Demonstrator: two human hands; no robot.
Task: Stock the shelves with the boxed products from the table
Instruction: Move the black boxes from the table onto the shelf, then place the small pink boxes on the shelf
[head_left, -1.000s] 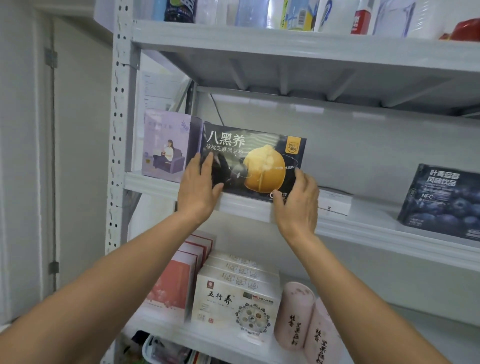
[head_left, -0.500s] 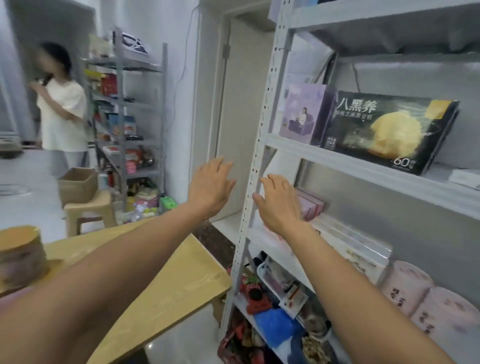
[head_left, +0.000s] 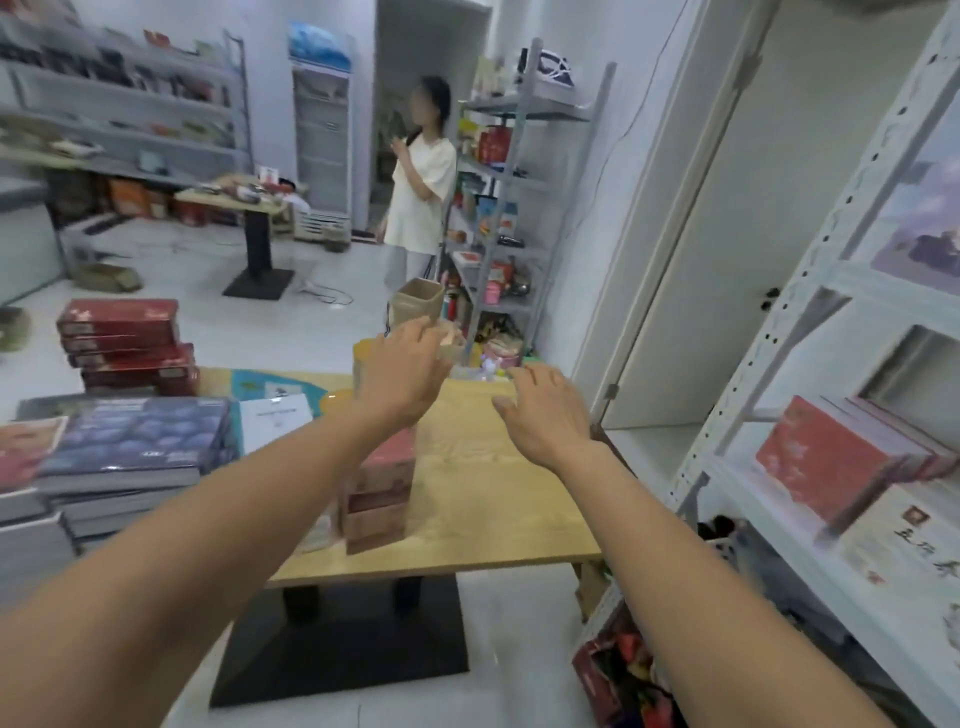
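Both hands hang empty over the table, fingers loose and apart: left hand, right hand. The small reddish stack stands just below my left hand, nearer to me. The flat blue boxes lie further left, long sides running left to right. My left hand is nearer both; the shelves stand right.

boxes on table, shelves right

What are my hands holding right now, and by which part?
Nothing. The left hand and the right hand both hover empty above the table, fingers relaxed.
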